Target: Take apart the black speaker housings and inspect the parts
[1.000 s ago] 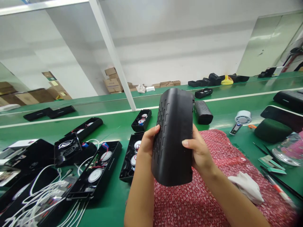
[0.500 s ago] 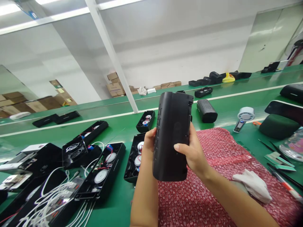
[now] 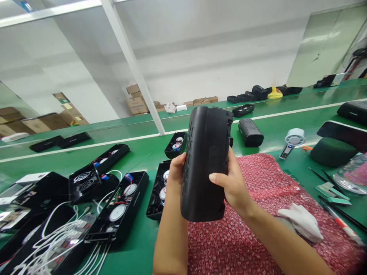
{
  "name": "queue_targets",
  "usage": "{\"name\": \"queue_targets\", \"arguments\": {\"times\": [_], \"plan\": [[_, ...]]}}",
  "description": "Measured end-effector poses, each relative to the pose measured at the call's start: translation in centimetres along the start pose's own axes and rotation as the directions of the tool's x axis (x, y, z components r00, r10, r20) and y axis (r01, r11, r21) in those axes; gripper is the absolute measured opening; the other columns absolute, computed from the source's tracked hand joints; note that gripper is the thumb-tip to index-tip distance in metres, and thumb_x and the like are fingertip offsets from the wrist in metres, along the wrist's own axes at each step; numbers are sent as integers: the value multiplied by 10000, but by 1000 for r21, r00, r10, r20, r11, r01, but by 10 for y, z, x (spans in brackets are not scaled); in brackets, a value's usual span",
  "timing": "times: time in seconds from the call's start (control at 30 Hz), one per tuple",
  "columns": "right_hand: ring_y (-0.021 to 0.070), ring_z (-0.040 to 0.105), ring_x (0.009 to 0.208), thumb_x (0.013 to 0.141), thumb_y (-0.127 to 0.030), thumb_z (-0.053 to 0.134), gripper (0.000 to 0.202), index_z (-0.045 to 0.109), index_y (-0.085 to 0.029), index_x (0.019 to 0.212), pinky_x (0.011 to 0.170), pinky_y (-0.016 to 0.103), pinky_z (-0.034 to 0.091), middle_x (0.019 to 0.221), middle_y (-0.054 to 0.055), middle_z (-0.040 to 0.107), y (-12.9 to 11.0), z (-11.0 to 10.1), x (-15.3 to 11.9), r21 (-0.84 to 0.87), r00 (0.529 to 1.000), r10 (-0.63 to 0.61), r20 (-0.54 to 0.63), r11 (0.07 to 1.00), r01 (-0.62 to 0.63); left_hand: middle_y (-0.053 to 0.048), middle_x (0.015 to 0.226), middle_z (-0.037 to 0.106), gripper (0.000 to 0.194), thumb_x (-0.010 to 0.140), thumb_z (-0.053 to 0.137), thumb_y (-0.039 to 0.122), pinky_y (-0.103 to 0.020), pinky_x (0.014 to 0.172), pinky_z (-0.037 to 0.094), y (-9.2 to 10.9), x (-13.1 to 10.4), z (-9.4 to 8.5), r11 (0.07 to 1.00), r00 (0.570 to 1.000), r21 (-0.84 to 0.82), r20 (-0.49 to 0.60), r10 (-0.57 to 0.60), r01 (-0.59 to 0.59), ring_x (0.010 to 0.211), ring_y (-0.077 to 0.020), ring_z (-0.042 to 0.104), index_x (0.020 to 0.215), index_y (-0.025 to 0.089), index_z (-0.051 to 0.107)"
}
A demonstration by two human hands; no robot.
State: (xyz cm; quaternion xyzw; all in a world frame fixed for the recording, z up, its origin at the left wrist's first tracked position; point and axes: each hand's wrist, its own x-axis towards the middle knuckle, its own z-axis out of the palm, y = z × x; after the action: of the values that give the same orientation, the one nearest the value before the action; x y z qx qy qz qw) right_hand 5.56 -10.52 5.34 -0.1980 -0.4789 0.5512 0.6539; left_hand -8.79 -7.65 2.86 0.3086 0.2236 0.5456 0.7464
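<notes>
A black speaker housing [image 3: 205, 164] is held up, tilted, between both hands, its patterned side facing left and small clips along its right edge. My left hand [image 3: 177, 168] grips the left side; most of its fingers are hidden behind the housing. On the right side my right hand [image 3: 232, 177] is closed round the edge, its thumb lying on the smooth face. Beneath them lies a sheet of red bubble wrap [image 3: 258, 206]. An open black housing with round white speaker drivers [image 3: 157, 191] stands just left, partly covered by my left forearm.
To the left are more open speaker housings [image 3: 122, 206] and a tangle of white cables [image 3: 57, 240]. A white cloth [image 3: 302, 221], a handheld fan [image 3: 294, 141], tweezers [image 3: 341, 214] and a dark green pouch [image 3: 332, 152] lie to the right. Behind stands a closed speaker [image 3: 250, 132].
The camera view has shifted slightly. Both hands keep the same hold on the speaker housing, which sits a little further left in the picture and looks nearly unchanged in tilt.
</notes>
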Motion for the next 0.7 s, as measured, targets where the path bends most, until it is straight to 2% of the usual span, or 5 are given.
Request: {"name": "queue_targets", "arguments": {"times": [0.07,0.17,0.43,0.7], "plan": [[260,612,1128,632,-226,723,787,410,-279,1352,979,439,536,1252,41,618,1,-1,1,20,1000,4,4,1000,-4,-88,1162,741,597,810,615,563,-437,968,547,2,2,-4,999,996,-6,80,34,-34,1119,-346,675,1255,168,663],[259,617,1115,635,-210,731,758,443,-290,1331,989,447,531,1227,30,624,3,-4,3,68,999,35,15,997,-36,-86,1109,758,541,844,591,533,-444,977,543,6,5,-8,1000,993,7,119,22,-23,1113,-341,681,1231,166,681],[249,613,1090,641,-181,731,669,515,-281,1266,999,444,510,1168,21,644,6,-10,9,127,997,76,16,989,-78,-78,872,785,379,753,722,432,-415,935,574,22,19,-12,993,987,110,151,-57,41,1003,-331,725,972,126,766],[248,602,1101,648,-169,726,644,539,-283,1253,1020,447,486,1168,16,647,9,-11,11,130,997,68,24,989,-71,-73,842,782,348,788,684,404,-408,930,577,23,19,-12,994,993,102,115,-36,24,983,-317,733,990,131,760]]}}
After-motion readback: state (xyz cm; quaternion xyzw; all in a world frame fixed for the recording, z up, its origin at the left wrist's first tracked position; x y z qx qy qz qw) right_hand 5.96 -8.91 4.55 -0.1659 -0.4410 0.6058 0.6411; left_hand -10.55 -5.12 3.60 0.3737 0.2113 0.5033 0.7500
